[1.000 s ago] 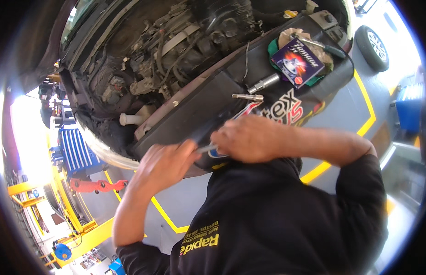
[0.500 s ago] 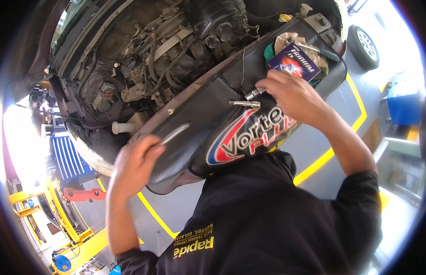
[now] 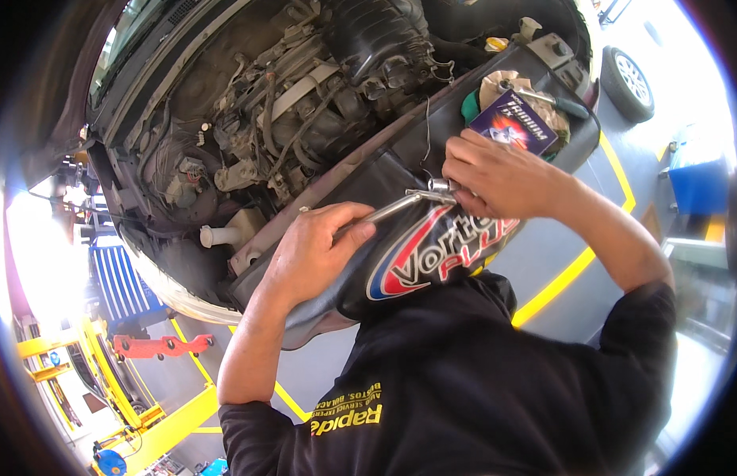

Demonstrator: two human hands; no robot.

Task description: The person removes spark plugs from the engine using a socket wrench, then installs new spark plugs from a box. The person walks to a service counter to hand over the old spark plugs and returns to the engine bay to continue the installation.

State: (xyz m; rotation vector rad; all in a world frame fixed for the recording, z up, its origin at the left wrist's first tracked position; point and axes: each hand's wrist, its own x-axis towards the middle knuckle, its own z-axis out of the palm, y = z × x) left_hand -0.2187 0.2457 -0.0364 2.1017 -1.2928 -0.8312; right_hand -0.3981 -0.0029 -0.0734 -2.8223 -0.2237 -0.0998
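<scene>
My left hand [image 3: 325, 242] is closed around a slim silver metal rod [image 3: 392, 208], which points right toward my other hand. In my right hand [image 3: 499, 174] I grip a silver socket [image 3: 439, 185], its round end sticking out past the fingers. A short silver extension bar [image 3: 436, 197] lies on the black fender cover [image 3: 313, 297] just below the socket. The rod's tip overlaps the bar's left end; whether they touch I cannot tell. Behind my right hand a purple box [image 3: 511, 125] rests on a crumpled beige cloth [image 3: 507, 82], beside a ratchet with a black handle [image 3: 567, 105].
The open engine bay [image 3: 289, 103] lies beyond the cover. A thin wire [image 3: 428, 131] runs down onto the cover. Off to the far right stands a wheel [image 3: 627, 84]. A red metal arm [image 3: 163, 346] and yellow lift parts [image 3: 158, 432] are at lower left.
My left hand has swung right with the rod, bringing its tip to the short extension bar. My right hand has lowered slightly, keeping the socket.
</scene>
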